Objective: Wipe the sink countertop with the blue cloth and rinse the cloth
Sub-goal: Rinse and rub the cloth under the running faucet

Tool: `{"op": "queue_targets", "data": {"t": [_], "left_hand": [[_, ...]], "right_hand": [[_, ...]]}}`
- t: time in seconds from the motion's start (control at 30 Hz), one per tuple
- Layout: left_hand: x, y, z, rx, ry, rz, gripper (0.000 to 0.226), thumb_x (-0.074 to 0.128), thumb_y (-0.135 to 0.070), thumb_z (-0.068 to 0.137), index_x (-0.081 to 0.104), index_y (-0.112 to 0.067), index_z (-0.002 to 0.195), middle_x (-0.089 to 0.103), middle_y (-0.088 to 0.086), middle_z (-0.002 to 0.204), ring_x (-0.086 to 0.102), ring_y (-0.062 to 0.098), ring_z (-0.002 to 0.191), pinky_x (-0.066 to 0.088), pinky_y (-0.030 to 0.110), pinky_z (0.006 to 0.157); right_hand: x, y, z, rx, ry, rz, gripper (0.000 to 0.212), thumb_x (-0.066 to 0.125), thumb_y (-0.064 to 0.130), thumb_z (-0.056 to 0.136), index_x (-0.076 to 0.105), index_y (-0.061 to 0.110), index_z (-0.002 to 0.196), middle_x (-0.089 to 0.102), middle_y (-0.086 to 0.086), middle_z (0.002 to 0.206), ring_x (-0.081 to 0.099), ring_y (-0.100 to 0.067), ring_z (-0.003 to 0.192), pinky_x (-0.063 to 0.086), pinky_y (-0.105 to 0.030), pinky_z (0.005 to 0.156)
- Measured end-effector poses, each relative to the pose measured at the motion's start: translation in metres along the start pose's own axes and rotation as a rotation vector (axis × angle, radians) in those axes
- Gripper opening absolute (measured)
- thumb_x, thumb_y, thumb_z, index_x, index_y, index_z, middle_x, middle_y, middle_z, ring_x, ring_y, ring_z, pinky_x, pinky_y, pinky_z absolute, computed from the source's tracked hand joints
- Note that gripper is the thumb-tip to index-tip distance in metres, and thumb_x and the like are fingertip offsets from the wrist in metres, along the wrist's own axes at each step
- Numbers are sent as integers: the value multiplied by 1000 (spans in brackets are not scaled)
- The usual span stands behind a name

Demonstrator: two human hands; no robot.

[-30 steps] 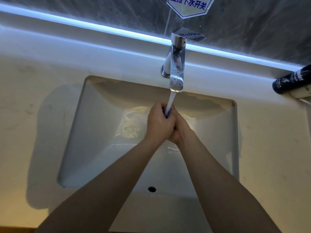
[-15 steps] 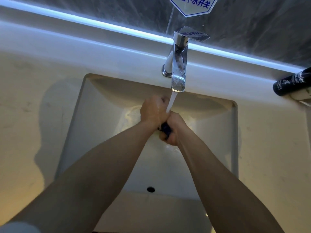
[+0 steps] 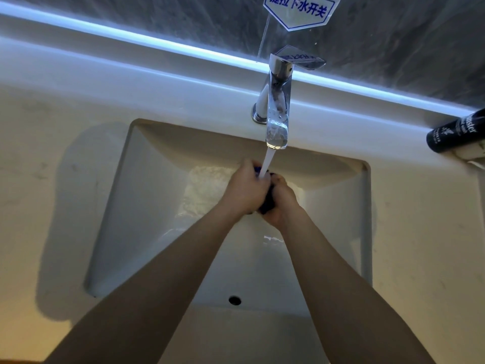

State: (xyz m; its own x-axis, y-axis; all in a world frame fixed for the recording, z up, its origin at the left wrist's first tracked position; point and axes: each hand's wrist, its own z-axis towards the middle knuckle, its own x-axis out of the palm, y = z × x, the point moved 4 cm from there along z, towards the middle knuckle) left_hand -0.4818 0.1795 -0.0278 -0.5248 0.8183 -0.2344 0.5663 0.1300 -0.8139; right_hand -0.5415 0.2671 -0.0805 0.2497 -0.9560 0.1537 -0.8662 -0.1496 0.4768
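Rinse phase in progress. At centre frame, over the sink basin [image 3: 147, 206], the left hand [image 3: 245, 191] and right hand [image 3: 282, 203] are both clenched on the bunched blue cloth [image 3: 268, 203], pressed between them. The faucet [image 3: 277, 114] is running; its stream [image 3: 266, 164] lands on the cloth's upper end. The countertop [image 3: 52, 158] shows no cloth on it, so wiping is judged complete. Remaining: finish the rinse, wring out, shut off the water.
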Motion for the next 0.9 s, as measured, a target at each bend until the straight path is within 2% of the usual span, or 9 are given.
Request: {"op": "queue_targets", "data": {"t": [0.13,0.27,0.43,0.5,0.6,0.67,0.73,0.8,0.9], "left_hand": [[18,-17,-20,177,-154,213,10,58,-29,97,49,-28,94,56,-4,91,60,22,84,45,33,74],[8,-21,-8,222,-335,274,13,58,-33,91,50,-28,82,53,-7,81,58,26,78,39,34,69],[2,-5,18,174,-279,360,33,55,-54,92,58,-27,73,64,-6,73,61,27,74,51,37,67],[-6,5,30,153,-259,342,31,60,-39,89,51,-28,61,66,3,69,62,33,70,50,36,62],[-16,20,40,102,-291,290,44,52,-38,94,43,-26,53,61,12,66,61,40,68,41,34,59],[-22,27,43,35,-312,270,47,47,-42,100,43,-25,56,60,12,70,58,36,67,38,35,62],[-29,35,45,-49,-292,246,46,48,-45,103,48,-20,64,57,7,72,53,27,67,35,34,63],[-34,39,48,-107,-242,163,44,53,-45,103,48,-17,69,54,2,72,51,20,66,34,34,60],[-32,36,40,-133,-173,-8,33,62,-34,98,55,-13,73,62,7,77,59,23,71,45,33,63]], "right_hand": [[27,-5,-14,13,362,298,22,71,31,88,67,17,71,60,1,66,63,-13,64,52,-29,66],[50,-7,-26,-51,534,350,28,89,28,59,66,16,70,60,1,64,66,-12,60,55,-23,61],[32,-17,-13,211,245,24,29,64,37,90,61,23,65,52,5,67,51,-9,52,30,-20,56],[20,-14,-15,206,127,-201,37,51,23,95,49,23,59,40,5,50,31,-8,37,17,-18,47],[16,-7,-23,50,82,-412,29,40,8,94,52,19,69,46,2,42,37,-11,31,19,-18,41],[16,-6,-22,-93,59,-467,22,45,15,99,56,17,79,63,-1,59,58,-15,46,35,-22,42],[12,-5,-17,-190,12,-430,14,49,26,105,58,18,98,73,-6,95,73,-24,80,62,-38,66],[5,-1,-12,-233,-35,-339,10,48,25,108,56,20,113,70,-10,118,71,-31,105,61,-49,88],[-4,1,-1,-173,-84,-154,20,41,20,111,52,21,128,66,-8,120,67,-31,107,61,-49,86]]}}
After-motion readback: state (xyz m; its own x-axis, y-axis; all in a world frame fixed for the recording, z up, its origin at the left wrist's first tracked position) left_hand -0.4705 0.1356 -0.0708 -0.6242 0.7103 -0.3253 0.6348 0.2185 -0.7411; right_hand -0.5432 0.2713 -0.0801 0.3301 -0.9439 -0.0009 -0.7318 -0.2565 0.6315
